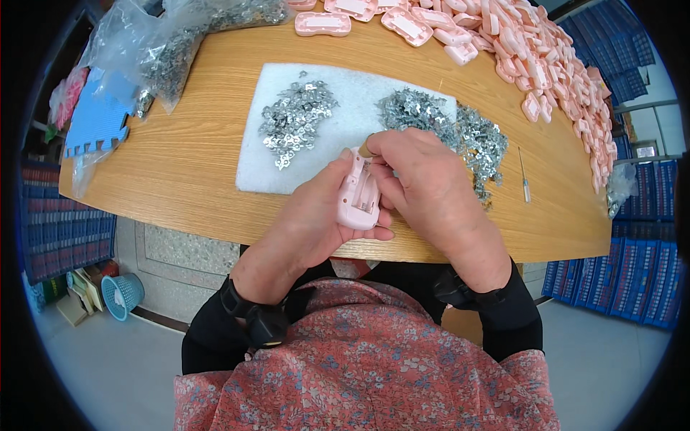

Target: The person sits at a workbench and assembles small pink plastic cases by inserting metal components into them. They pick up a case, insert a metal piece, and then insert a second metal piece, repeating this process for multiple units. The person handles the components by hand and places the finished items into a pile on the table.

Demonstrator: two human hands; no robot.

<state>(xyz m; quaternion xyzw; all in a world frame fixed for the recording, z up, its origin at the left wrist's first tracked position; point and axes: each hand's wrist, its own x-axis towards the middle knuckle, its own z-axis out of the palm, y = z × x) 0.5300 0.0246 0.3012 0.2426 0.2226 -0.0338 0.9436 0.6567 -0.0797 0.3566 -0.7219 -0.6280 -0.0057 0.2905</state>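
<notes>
A pale pink plastic shell with an open battery compartment (350, 203) rests in my left hand (305, 219), whose thumb lies along its upper left side and whose fingers wrap underneath. My right hand (438, 183) is closed at the shell's upper right end, fingertips pressed into the compartment's top. Whatever those fingers pinch is too small and too covered to make out. A tan covering (365, 149) shows at a right fingertip. Beyond the hands lies a white foam sheet (248, 169) bearing a pile of small metal contact plates (298, 118) and a second metal pile (413, 113).
More metal pieces (483, 147) spill off the foam's right edge. Beside them lies a thin screwdriver (524, 179). Many pink shells (503, 36) heap along the far right. Clear bags of metal parts (169, 65) and a blue foam mat (100, 115) occupy the far left.
</notes>
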